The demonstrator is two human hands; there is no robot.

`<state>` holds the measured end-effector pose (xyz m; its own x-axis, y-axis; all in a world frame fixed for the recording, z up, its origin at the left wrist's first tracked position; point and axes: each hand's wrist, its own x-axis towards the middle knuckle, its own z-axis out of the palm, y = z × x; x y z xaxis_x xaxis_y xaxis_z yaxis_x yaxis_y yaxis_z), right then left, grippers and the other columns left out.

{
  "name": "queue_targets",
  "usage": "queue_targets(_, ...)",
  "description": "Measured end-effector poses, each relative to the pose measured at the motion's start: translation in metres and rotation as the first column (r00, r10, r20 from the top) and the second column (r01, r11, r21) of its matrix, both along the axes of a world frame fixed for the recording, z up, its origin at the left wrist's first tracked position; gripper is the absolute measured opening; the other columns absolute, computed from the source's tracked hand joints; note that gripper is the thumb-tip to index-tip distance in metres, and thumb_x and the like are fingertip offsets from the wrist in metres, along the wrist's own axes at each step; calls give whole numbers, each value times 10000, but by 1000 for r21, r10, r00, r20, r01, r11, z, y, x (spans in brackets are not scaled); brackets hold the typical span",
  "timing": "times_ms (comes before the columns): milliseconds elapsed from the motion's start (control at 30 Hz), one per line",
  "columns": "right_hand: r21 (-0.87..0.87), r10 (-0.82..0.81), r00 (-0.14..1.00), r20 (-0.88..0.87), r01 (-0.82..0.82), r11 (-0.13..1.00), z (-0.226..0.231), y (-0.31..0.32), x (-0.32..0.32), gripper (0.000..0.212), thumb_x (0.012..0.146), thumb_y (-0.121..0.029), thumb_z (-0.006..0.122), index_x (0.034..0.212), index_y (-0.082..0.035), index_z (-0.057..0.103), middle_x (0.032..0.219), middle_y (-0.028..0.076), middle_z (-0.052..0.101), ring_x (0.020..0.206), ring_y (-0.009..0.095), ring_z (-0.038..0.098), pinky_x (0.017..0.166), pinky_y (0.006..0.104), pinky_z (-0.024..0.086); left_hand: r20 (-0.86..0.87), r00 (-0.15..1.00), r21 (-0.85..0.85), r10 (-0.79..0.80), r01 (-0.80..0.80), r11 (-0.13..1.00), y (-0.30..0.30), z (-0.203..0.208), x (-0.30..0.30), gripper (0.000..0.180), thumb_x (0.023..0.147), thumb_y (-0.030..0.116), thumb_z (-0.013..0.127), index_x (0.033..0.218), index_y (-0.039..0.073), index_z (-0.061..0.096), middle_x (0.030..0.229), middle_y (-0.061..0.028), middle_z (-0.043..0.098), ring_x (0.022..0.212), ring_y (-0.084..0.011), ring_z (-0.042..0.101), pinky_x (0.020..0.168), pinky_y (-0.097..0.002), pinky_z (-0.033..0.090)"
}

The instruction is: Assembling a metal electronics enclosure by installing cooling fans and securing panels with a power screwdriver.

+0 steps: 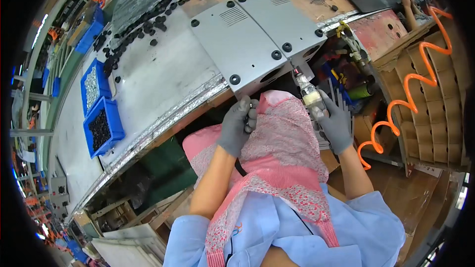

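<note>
Right hand (335,124), grey-gloved: grip closed around a pale, translucent-bodied pneumatic screwdriver (310,96), tip up against the near edge of a grey sheet-metal panel (237,44). Left hand (236,127), grey-gloved: grip curled narrowly on a few small dark parts (251,118), too small to identify, held just below the table (158,76) edge. The panel lies flat on the table and carries round black rubber feet (276,55); a second grey panel (284,12) lies touching it behind. Loose black feet (141,24) are scattered at far left. Two blue plastic bins at the table's left edge hold silvery screws (92,88) and dark parts (100,128). At right, stacked brown cardboard dividers (440,113) behind a coiled orange air hose (410,84). A pink patterned apron (287,153) hides the lap.
</note>
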<state>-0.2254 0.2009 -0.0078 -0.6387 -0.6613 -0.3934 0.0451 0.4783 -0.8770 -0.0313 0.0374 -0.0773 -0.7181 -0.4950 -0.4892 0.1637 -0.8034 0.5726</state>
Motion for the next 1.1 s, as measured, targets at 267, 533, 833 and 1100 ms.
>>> queue_targets(267,-67,298,951,-82,-303,951,0,27,38,642,797,-139,673,1396,-112,443,853,25,613,711,62,514,682,232,463,-24,997,44,71,-70,997,-9,3,-5,351,902,410,606,995,72,576,637,56,531,475,-43,420,412,-161,286)
queue_targets(533,9,383,924,-14,-383,924,1,22,60,671,802,-166,696,1409,-111,416,1018,98,642,887,108,583,839,261,472,-98,995,34,28,-25,999,-10,3,-4,214,942,311,562,997,105,542,633,47,536,476,-52,441,405,-170,289)
queue_targets(833,24,373,924,80,-376,926,-1,23,63,633,831,-185,658,1401,-63,413,984,71,624,798,86,582,753,247,493,-56,997,3,58,-58,998,-5,-2,-4,313,936,337,570,1064,52,550,652,37,529,489,-56,424,424,-170,286)
queue_targets(1100,-16,171,921,349,-177,984,-1,11,80,603,862,-204,625,1408,-66,407,909,43,602,668,68,547,597,220,480,4,998,-149,60,-59,987,1,-7,-5,436,900,440,599,1117,62,591,643,35,513,522,-44,424,454,-176,301)
